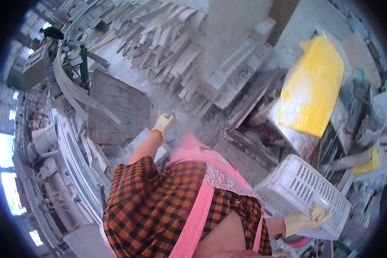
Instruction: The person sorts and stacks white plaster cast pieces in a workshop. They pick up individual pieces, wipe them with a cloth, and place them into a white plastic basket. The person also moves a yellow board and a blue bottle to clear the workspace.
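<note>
My right grip (307,220), in a pale glove, has its fingers bent around the edge of a white crate (310,173) with slotted walls, grasping it. The crate sits tilted at the lower right of my feed, well apart from my other hand and near a yellow sheet (314,84). Something pink (297,242) shows below the crate, too covered for me to name.

My left grip (164,123), gloved to match, is clenched out ahead of the checked garment (155,195); I can't tell whether the fist holds anything. Just left of it I see a worn, dark board (116,107). Farther ahead, a heap of pale strips (170,51) spreads beside a large upright panel (233,36). Dust coats much of the floor between.
</note>
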`<control>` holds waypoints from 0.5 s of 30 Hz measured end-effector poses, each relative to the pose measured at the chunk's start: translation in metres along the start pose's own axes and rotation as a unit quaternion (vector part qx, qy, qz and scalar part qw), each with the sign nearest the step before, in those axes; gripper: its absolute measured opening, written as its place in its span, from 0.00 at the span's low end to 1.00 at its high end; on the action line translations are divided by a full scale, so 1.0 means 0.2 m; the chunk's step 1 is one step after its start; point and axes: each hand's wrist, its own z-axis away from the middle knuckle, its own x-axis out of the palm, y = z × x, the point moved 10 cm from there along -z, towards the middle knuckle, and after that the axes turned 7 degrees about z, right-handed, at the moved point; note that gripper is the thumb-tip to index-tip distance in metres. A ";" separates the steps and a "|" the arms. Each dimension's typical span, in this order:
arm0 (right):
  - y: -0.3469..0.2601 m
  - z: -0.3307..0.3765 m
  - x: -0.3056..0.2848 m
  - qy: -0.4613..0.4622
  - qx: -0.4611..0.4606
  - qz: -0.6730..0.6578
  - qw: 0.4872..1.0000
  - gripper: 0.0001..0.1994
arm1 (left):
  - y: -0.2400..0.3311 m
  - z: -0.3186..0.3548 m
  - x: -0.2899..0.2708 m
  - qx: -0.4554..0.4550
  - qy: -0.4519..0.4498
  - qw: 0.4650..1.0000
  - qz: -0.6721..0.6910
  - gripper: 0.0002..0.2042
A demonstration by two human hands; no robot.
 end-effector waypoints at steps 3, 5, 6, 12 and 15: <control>-0.04 0.09 0.29 -0.034 0.020 0.017 0.999 0.14 | 0.02 -0.02 0.05 0.003 -0.019 1.000 0.000 0.15; -0.11 0.15 0.45 -0.028 -0.007 0.066 0.997 0.16 | 0.04 -0.06 0.06 0.005 -0.034 0.999 -0.003 0.15; -0.15 0.19 0.55 -0.052 -0.026 0.086 0.995 0.17 | 0.04 -0.08 0.06 0.004 -0.040 0.999 -0.005 0.15; -0.37 0.56 1.23 -0.130 -0.199 0.294 0.926 0.19 | -0.04 -0.41 -0.12 -0.044 -0.085 0.995 0.023 0.20; -0.34 0.74 1.70 -0.226 -0.310 0.347 0.856 0.19 | -0.08 -0.61 -0.21 -0.027 -0.116 0.993 0.019 0.21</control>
